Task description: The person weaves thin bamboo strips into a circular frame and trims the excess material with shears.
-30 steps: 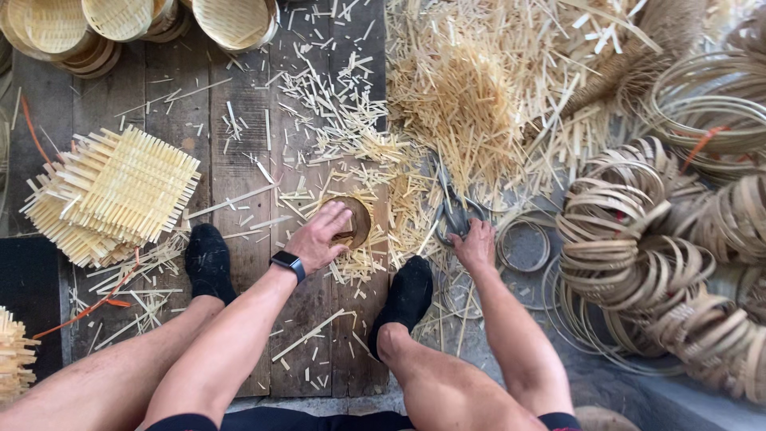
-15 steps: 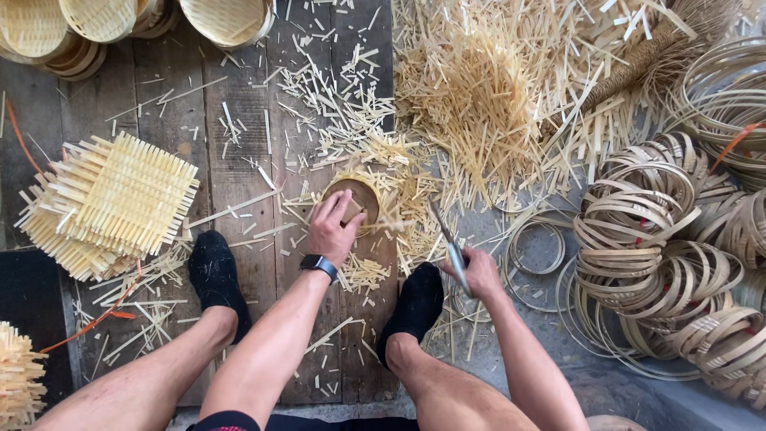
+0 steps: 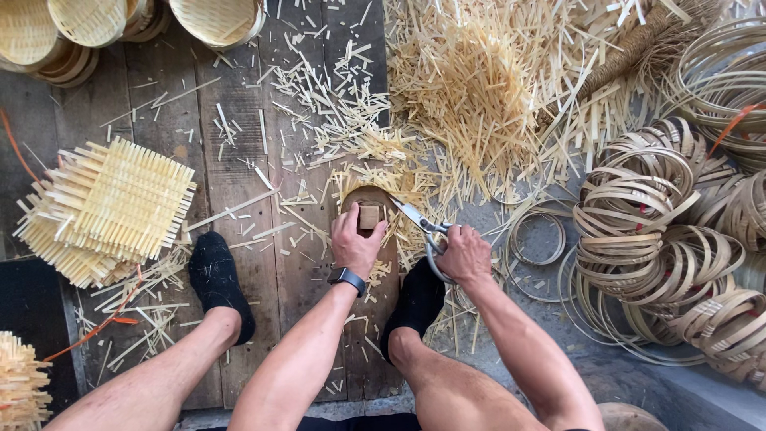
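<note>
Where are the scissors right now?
In the head view, the scissors are just right of centre, held in the right hand, blades pointing toward the small wooden block under the left hand.

The left hand (image 3: 355, 239) presses a small wooden block (image 3: 369, 217) onto a round woven bamboo piece (image 3: 375, 199) lying on the plank floor (image 3: 239, 183), while the right hand (image 3: 465, 254) grips scissors (image 3: 421, 227) whose blades point at the block. Square woven mats (image 3: 108, 209) are stacked to the left, cut bamboo slivers (image 3: 479, 88) are heaped above, and coiled bamboo hoops (image 3: 654, 231) crowd the right side.
</note>
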